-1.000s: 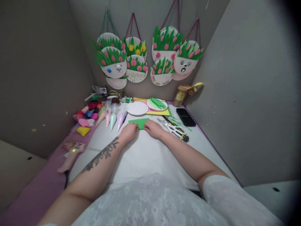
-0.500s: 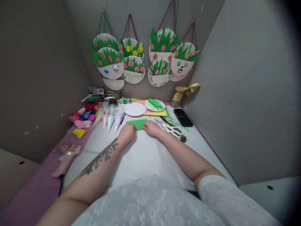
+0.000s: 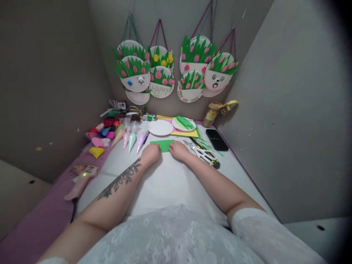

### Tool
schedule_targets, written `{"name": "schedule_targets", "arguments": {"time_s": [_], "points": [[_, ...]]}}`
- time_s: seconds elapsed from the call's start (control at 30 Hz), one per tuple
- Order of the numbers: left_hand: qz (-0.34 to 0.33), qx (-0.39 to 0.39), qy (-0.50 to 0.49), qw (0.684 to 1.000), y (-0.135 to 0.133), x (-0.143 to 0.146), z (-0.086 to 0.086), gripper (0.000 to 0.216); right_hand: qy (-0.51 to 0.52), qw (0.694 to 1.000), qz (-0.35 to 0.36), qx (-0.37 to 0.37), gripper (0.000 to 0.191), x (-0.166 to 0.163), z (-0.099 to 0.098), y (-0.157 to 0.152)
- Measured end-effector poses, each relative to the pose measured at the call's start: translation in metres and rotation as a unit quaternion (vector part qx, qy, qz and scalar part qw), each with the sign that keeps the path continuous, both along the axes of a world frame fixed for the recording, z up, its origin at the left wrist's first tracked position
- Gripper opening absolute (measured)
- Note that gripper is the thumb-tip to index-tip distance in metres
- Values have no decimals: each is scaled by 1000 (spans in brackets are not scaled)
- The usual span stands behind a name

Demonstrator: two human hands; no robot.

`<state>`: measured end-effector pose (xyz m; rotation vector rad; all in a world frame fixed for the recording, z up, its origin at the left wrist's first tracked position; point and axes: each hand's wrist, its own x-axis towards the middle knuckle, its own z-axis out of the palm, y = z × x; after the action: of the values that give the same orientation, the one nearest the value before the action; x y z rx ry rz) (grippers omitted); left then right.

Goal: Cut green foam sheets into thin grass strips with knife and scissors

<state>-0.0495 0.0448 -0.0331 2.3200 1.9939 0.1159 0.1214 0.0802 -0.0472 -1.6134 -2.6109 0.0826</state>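
Observation:
A strip of green paper (image 3: 165,145) lies across the white table top between my two hands. My left hand (image 3: 151,153) is closed on its left end, with the fingertips curled at the near edge. At the right end my right hand (image 3: 178,150) is closed on the paper too. White-handled scissors (image 3: 202,152) lie just right of my right hand, beside a yellow and black cutter (image 3: 215,163). Behind the green strip sits a white paper plate (image 3: 161,128). A second plate (image 3: 175,126) carries cut green paper leaves (image 3: 184,123).
Piping bags (image 3: 132,140) of pastel filling and colourful clay packets (image 3: 96,152) stand at the left. A pink glue gun (image 3: 79,185) lies at the left edge. A black phone (image 3: 217,140) rests at right near green scraps. Decorated plates (image 3: 162,88) hang on the wall.
The whole view has shifted slightly, so things appear a little further right. Both hands keep their hold on the green paper, with hardly any visible movement.

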Motion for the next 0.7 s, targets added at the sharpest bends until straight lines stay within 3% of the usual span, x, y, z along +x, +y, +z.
{"name": "schedule_targets", "arguments": {"time_s": [0.2,0.4,0.7], "points": [[25,-20,6,999,-3,-1,6,35,-5,1000,-19,6,33,-1,2,-6],[60,-47,14,997,-9,-14,11,34,17,995,-95,18,27,8,2,-11],[87,1,27,996,-25,-24,12,32,24,992,-123,9,20,14,4,-14]]}}
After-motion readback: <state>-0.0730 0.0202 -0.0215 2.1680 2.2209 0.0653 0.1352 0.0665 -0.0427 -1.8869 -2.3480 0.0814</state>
